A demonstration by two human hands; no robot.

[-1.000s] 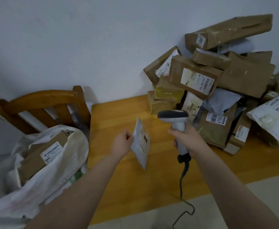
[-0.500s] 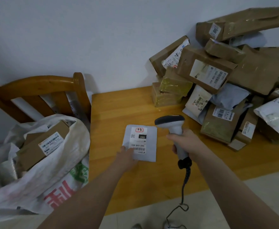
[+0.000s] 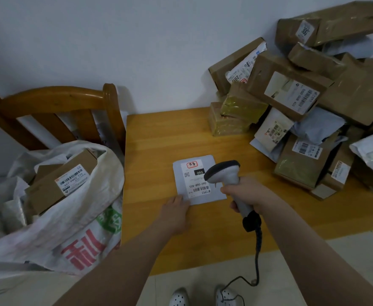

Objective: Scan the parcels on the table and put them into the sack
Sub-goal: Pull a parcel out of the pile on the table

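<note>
A flat white parcel (image 3: 182, 173) lies label-up on the wooden table (image 3: 159, 133). My left hand (image 3: 176, 212) presses its near left corner with straight fingers. My right hand (image 3: 246, 193) grips the grey barcode scanner (image 3: 224, 173), whose head hovers over the parcel's right side. A white woven sack (image 3: 75, 221) with red and green print stands open at the left, with a brown box (image 3: 55, 184) and other parcels inside.
A tall pile of brown boxes and pale mailers (image 3: 302, 102) fills the table's right against the wall. A wooden chair (image 3: 55, 104) stands behind the sack. The scanner's cable (image 3: 257, 250) hangs over the table's front edge to the tiled floor.
A second ago my left hand held the white parcel upright in the air. It now lies flat on the table, label up, and the scanner head has moved over it.
</note>
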